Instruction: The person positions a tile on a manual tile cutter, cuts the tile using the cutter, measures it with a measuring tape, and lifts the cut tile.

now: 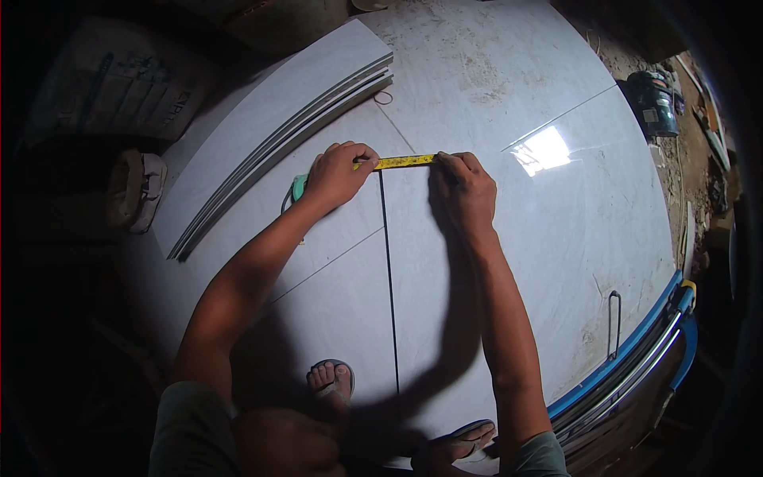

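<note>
A yellow tape measure [407, 162] is stretched a short way across the pale tiles [445, 262], crossing the upper end of a dark straight line. Its green case [300, 187] shows partly behind my left hand [342, 171], whose fingers are closed on the blade close to the case. At the blade's other end, my right hand [469, 187] pinches the tip between thumb and fingers. Both hands rest low over the tile surface. To the left of them lies a stack of long tile strips [278, 119].
At the lower right stands a blue tile cutter [628, 358] with metal rails. A dark bucket [653, 103] sits at the upper right beside rubble. Sacks [127, 87] are in shadow at the left. My sandalled feet [332, 380] stand on the tiles.
</note>
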Available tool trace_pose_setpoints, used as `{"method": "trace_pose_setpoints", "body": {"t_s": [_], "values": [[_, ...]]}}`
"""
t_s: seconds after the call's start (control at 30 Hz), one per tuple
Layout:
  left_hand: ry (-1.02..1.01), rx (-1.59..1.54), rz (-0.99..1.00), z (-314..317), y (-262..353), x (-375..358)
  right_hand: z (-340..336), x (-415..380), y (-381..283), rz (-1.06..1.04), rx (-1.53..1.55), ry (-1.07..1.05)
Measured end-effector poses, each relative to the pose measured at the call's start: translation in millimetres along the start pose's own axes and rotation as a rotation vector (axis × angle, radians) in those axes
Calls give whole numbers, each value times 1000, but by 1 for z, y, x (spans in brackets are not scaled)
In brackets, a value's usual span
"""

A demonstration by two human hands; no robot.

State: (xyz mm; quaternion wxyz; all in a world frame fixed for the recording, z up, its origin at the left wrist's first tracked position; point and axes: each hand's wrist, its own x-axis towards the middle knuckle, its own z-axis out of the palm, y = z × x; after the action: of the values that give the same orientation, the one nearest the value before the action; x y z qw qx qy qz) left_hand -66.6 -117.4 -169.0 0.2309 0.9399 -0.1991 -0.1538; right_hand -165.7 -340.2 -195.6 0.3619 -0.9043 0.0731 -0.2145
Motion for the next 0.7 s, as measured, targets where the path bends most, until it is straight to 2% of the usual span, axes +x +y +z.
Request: {"method": "trace_pose_setpoints", "body": {"t_s": [0.7], "values": [[-157,-49,-143,-2,-3,15,5,0,6,-18,5,46]]}}
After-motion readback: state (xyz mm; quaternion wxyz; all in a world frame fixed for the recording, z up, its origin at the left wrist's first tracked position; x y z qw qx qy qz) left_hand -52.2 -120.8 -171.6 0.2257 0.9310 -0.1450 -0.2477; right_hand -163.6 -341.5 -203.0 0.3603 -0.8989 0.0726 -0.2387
